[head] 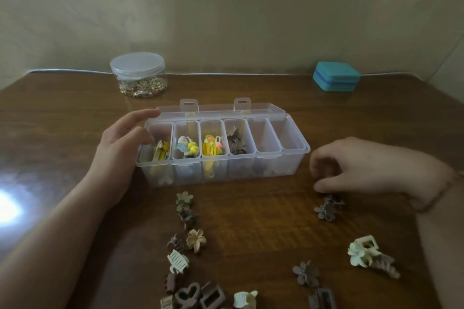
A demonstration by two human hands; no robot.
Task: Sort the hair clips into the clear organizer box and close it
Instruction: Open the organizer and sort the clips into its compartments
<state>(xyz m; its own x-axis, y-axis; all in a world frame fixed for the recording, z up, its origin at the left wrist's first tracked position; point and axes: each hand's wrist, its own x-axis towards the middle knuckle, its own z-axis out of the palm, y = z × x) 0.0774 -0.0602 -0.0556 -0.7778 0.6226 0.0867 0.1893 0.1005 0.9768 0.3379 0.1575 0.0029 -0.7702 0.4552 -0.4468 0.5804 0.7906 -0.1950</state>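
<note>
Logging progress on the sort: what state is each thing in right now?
Organizer box: lid open, four compartments filled, two look empty.
Jar: lidded.
Teal case: closed.
Left hand: touching the box end.
Right hand: fingers curled over a brown flower clip.

place: a home room | bench (251, 221): dark wood-grain top against a plain beige wall (226, 7) | cues: clear jar (138, 74) of small trinkets, teal zip case (336, 76), white cable (226, 74) along the back edge
</note>
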